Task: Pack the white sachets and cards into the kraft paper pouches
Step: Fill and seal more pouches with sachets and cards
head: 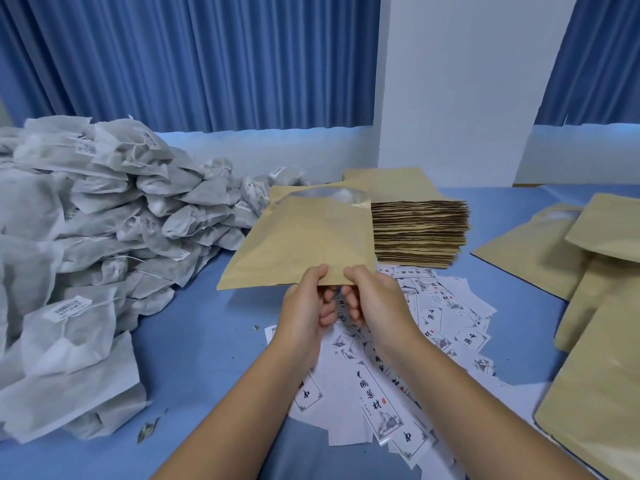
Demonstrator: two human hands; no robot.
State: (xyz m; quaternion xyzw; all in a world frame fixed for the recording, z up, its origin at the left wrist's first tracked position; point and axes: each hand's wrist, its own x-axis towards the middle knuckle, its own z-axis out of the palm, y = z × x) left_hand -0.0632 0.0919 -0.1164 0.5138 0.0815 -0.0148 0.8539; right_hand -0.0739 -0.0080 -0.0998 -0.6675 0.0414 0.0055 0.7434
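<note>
The blue desk (194, 341) spreads out under everything, with blue curtains (173, 64) hanging behind it. To my left, a big heap of white sachets (86, 244) is piled high, many with small printed labels. Along the right side lie several loose kraft pouches (595, 306), overlapping one another. Ahead of me sits a neat stack of flat kraft pouches (419, 230), and just in front of it the white cards (433, 323) are scattered in a loose spread, reaching back under my forearms. I hold one kraft pouch (304, 237) lifted above the desk, between the sachet heap and the stack, tilted with its open mouth pointing away from me. My left hand (304, 306) and right hand (374, 299) sit close together at its near edge, each pinching that edge, thumbs on top and my other fingers (327, 315) curled underneath. A small green leaf scrap (147, 429) lies on the desk near the sachets.
</note>
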